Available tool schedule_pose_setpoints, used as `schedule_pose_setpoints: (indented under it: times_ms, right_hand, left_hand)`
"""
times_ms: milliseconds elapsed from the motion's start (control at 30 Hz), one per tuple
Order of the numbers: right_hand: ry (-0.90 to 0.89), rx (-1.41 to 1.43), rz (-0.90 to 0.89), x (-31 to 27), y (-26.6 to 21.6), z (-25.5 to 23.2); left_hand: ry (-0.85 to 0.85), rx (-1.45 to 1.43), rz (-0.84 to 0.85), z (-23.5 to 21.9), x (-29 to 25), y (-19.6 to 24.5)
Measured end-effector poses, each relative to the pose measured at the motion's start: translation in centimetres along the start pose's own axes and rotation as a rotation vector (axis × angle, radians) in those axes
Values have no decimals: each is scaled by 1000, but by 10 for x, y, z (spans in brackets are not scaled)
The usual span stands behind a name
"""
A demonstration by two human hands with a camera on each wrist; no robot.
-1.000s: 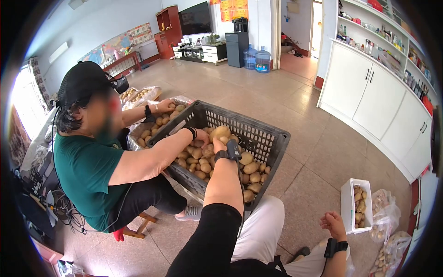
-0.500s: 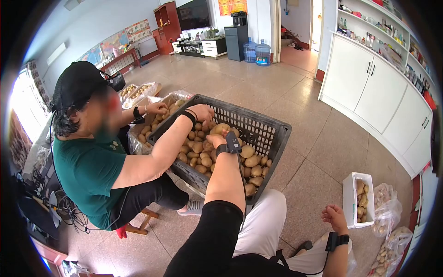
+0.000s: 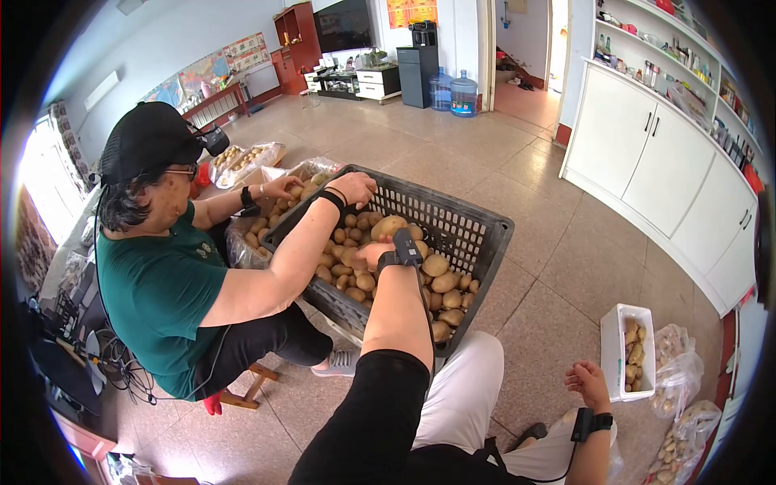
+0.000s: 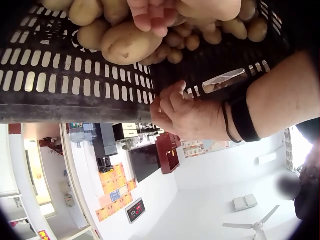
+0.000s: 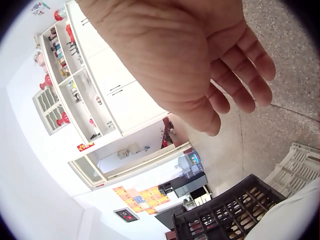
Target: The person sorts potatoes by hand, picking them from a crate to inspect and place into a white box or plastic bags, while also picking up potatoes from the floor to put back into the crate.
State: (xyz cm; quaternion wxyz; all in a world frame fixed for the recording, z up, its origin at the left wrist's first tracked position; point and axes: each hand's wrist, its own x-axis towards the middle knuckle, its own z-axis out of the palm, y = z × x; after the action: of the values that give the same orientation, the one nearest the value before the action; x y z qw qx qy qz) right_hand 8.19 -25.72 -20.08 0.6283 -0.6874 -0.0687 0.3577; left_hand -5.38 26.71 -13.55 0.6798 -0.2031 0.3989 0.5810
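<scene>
In the head view my left hand (image 3: pixel 373 255) reaches into a black plastic crate (image 3: pixel 485 222), low over a heap of potatoes (image 3: pixel 443 283). Its fingers (image 4: pixel 144 19) look loosely extended in the left wrist view, beside a large potato (image 4: pixel 129 44), and nothing shows in their grasp. My right hand (image 3: pixel 588 383) hangs relaxed above the floor by my leg; the right wrist view shows its fingers (image 5: pixel 245 75) parted and holding nothing. Another person's nearer hand (image 3: pixel 353 191) is at the crate's far rim, while their other hand (image 3: pixel 283 188) touches potatoes in a plastic-lined container (image 3: pixel 246 240).
A white foam box (image 3: pixel 612 356) of potatoes stands on the floor at right, beside clear plastic bags (image 3: pixel 677 368) of potatoes. The other person sits on a wooden stool (image 3: pixel 250 388) at left. More potatoes lie in plastic (image 3: pixel 246 162) behind. White cabinets (image 3: pixel 638 145) line the right wall.
The other person's nearer hand has risen from among the potatoes to the crate's far rim. My left hand has shifted slightly left, off the large potato. My right hand stays about where it was.
</scene>
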Motion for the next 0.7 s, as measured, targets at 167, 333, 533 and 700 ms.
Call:
schedule_pose_setpoints:
  times_ms: [167, 333, 533, 700]
  right_hand:
    - [-2, 12, -2, 0, 1, -2]
    - [18, -12, -4, -1, -2, 2]
    - [-16, -89, -22, 3, -5, 10]
    - [-51, -47, -39, 6, -6, 11]
  left_hand:
    - [-77, 108, 189, 9, 30, -10]
    - [-289, 309, 272, 15, 21, -21]
    - [-837, 695, 435, 21, -33, -71]
    - [-1418, 1095, 1146, -5, -112, -107]
